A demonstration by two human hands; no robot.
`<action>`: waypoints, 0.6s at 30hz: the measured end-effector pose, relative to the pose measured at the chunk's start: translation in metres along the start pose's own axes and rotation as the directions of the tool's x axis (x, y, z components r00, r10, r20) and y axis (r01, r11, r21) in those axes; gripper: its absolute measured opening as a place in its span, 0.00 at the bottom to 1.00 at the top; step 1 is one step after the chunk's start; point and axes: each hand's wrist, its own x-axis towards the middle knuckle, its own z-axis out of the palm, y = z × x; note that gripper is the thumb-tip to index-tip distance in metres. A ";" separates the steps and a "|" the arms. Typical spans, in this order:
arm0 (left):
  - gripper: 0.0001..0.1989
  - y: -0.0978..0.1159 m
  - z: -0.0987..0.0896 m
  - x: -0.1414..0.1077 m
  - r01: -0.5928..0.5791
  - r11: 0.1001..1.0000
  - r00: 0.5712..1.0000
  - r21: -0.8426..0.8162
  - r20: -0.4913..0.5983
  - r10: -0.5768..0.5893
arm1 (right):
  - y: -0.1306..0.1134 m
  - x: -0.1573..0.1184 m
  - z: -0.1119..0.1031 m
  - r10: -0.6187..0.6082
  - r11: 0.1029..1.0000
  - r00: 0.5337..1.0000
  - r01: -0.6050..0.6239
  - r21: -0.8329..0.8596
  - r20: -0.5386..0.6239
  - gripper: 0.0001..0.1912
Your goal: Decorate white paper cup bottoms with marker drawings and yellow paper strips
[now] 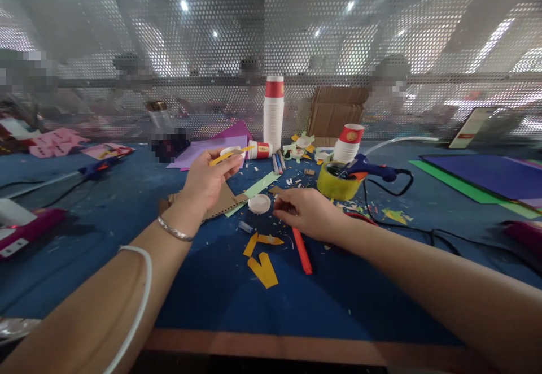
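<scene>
Yellow paper strip (220, 158) is what the left hand (206, 177) has hold of — fingers and thumb closed on it, up over the brown cardboard piece (222, 198). There's something white and round (231, 151) right by those fingers too, but I can't tell if it's gripped or just behind. The right hand (308, 213) is low over the blue table (203, 295), fingers loosely curled, and I honestly can't see whether anything's pinched in there. A white paper disc (259, 203) lies just beside its fingertips, and a red-orange stick (303, 254) pokes out from under the hand toward the near edge. More yellow cutouts (266, 272) are lying in front, between the two arms. Farther back a red-and-white cup (260, 149) is on its side next to a tall cup stack (273, 122) — paper scraps (292, 182) are scattered nearby.
</scene>
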 end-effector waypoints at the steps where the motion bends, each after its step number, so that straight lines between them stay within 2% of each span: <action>1: 0.18 0.000 0.000 0.000 0.002 1.000 1.000 0.005 -0.005 -0.002 | -0.003 0.004 0.003 -0.016 1.000 1.000 0.016 -0.019 0.010 0.04; 8: 0.17 0.000 -0.001 0.000 -0.008 0.999 1.000 0.033 0.010 0.007 | -0.016 0.023 0.017 -0.031 0.999 0.999 0.032 -0.016 0.029 0.04; 10: 0.18 -0.002 -0.002 0.000 -0.003 0.999 1.000 0.036 0.018 0.002 | -0.014 0.022 0.013 -0.040 0.998 0.998 0.037 0.051 0.053 0.04; 12: 0.19 -0.003 -0.002 -0.001 0.006 0.999 0.999 0.046 0.035 -0.008 | -0.010 0.019 0.005 -0.039 0.981 0.995 0.021 0.191 0.090 0.05; 14: 0.20 -0.003 0.000 -0.003 0.023 0.998 0.998 0.060 0.063 -0.027 | -0.004 0.016 -0.001 0.045 0.864 0.993 -0.093 0.496 0.108 0.08; 15: 0.20 -0.002 0.001 -0.004 0.035 0.997 0.996 0.069 0.078 -0.040 | 0.001 0.016 -0.004 0.097 0.812 0.987 -0.152 0.563 0.126 0.10; 17: 0.20 -0.002 0.004 -0.007 0.061 0.995 0.992 0.084 0.105 -0.069 | 0.010 0.016 -0.005 0.176 0.815 0.973 -0.231 0.532 0.152 0.13; 18: 0.20 -0.001 0.005 -0.009 0.073 0.993 0.990 0.090 0.113 -0.083 | 0.014 0.017 -0.005 0.208 0.849 0.973 -0.233 0.475 0.105 0.16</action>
